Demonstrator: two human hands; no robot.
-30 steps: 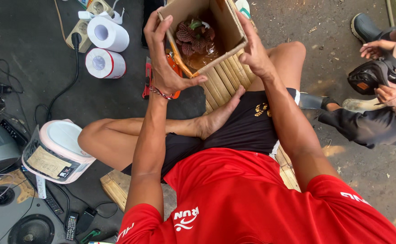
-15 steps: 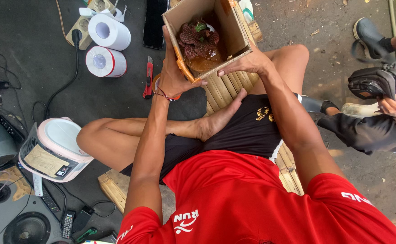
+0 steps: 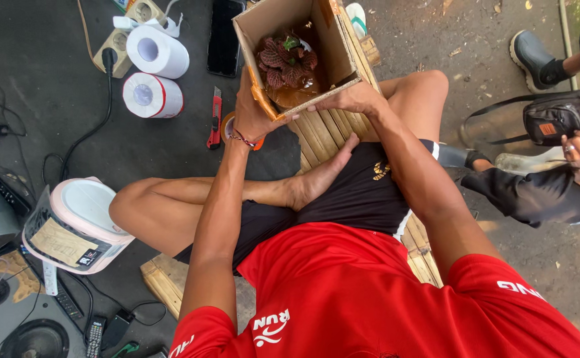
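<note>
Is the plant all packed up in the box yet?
Partly. The reddish-leaved plant already sits inside the open cardboard box. Now the left hand and right hand grip its near edge. The top is not closed, and the orange tape roll and red cutter lie unused.

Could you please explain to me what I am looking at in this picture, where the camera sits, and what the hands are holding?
There is no machine here: a camera worn on a person's head looks straight down at their body, so the red shirt fills the bottom and the crossed legs sit on a wooden pallet. Both bare hands hold an open cardboard box: the left hand grips its near left corner, and the right hand rests on its near edge. Inside the box stands a small plant with reddish leaves. On the dark ground to the left lie two paper rolls, a red utility knife and a white rice cooker. Another person's bag shows at right.
</note>
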